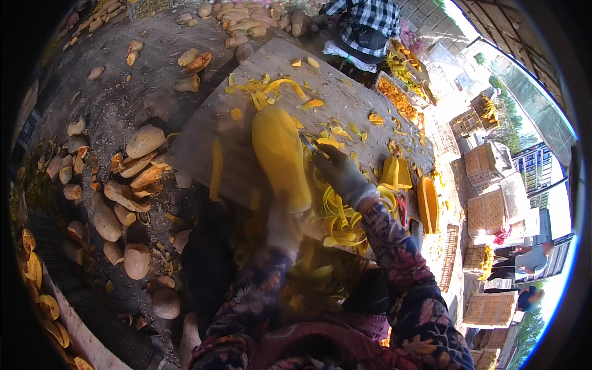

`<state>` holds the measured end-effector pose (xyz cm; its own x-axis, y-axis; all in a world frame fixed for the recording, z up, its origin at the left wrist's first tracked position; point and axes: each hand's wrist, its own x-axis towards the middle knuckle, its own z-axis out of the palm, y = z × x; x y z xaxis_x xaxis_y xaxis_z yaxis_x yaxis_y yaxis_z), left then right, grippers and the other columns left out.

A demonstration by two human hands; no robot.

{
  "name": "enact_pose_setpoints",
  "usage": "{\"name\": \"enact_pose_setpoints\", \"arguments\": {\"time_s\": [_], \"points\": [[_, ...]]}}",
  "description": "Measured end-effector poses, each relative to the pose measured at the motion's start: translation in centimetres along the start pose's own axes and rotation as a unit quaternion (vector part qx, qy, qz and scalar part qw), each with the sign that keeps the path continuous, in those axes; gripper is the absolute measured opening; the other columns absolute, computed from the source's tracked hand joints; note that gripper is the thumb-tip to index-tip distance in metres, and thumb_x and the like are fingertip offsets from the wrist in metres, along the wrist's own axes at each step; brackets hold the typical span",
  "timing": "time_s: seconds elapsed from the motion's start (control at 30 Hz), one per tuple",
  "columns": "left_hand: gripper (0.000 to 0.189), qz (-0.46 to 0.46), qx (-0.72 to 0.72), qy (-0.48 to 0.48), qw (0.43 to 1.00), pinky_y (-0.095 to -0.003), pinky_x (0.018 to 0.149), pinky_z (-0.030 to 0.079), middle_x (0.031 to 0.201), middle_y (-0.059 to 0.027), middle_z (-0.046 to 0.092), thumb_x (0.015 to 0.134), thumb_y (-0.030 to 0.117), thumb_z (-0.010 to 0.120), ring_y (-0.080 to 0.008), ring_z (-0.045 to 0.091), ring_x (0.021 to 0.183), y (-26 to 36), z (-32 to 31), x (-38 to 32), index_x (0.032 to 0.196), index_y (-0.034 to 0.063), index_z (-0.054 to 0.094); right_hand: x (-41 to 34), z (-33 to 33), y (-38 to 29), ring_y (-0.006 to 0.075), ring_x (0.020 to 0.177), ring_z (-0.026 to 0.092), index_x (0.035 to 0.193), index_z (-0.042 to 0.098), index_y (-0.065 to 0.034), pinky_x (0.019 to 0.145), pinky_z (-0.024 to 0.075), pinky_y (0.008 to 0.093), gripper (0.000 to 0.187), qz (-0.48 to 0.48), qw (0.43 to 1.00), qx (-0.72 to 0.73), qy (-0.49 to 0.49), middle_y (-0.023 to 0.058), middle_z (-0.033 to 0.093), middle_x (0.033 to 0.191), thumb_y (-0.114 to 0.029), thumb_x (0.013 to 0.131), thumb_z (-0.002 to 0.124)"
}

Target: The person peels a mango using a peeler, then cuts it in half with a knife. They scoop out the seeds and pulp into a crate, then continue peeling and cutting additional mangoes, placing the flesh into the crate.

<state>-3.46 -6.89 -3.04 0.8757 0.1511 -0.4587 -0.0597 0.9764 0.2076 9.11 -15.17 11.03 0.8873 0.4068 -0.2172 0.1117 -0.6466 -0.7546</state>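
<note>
A peeled yellow squash (280, 152) lies lengthwise on a worn flat board (208, 125). My left hand (286, 222), gloved and blurred, grips the squash's near end. Gloved too, my right hand (340, 173) is closed round a peeler (309, 143), whose metal end is at the squash's right side. Curled yellow peels (342, 219) are heaped beneath my right forearm, and more peel strips (282, 85) lie beyond the squash. Right of my right hand stand a cut squash piece (396, 172) and a hollowed squash half (428, 203), with a red-handled tool (401, 210) beside them.
Whole and broken squashes (145, 141) litter the ground at left. A person in a checked shirt (370, 23) sits beyond the board, near a crate of orange pieces (397, 97). Stacked crates (485, 212) and two more people are at right. Cut squash halves (48, 307) lie at lower left.
</note>
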Motion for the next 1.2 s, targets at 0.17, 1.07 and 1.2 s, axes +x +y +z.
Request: {"name": "enact_pose_setpoints", "arguments": {"time_s": [0.17, 1.07, 1.2], "points": [[0.065, 0.023, 0.019, -0.052, 0.998, -0.0585, 0.109, 0.042, 0.136, -0.0075, 0.062, 0.096, 0.057, 0.070, -0.0307, 0.060, 0.124, -0.1, -1.2, 0.4, 0.143, 0.0132, 0.056, 8.9, 2.8, -1.2, 0.0233, 0.089, 0.069, 0.129, 0.066, 0.0010, 0.085, 0.0545, 0.0380, 0.049, -0.041, 0.994, -0.104, -0.005, 0.0137, 0.074, 0.098, -0.040, 0.103, 0.060], [0.055, 0.281, 0.451, -0.086, 0.843, -0.0465, 0.099, 0.054, 0.135, -0.0086, 0.059, 0.098, 0.030, 0.070, -0.0270, 0.062, 0.119, 3.7, -4.5, 0.6, 0.148, 0.0178, 0.049, 6.4, 4.3, 0.4, 0.0374, 0.112, 0.071, 0.143, 0.056, 0.0015, 0.097, 0.0543, 0.0433, 0.062, -0.108, 0.992, 0.014, 0.064, 0.0271, 0.072, 0.121, -0.041, 0.099, 0.065], [0.055, 0.318, 0.401, -0.058, 0.857, -0.0439, 0.102, 0.053, 0.138, -0.0131, 0.058, 0.099, 0.022, 0.069, -0.0301, 0.060, 0.124, 3.2, -4.4, 0.1, 0.149, 0.0122, 0.049, 14.2, 1.9, -5.7, 0.0354, 0.110, 0.071, 0.136, 0.063, -0.0005, 0.097, 0.0523, 0.0432, 0.058, -0.087, 0.971, -0.205, -0.084, 0.0231, 0.074, 0.117, -0.047, 0.102, 0.056]]}}
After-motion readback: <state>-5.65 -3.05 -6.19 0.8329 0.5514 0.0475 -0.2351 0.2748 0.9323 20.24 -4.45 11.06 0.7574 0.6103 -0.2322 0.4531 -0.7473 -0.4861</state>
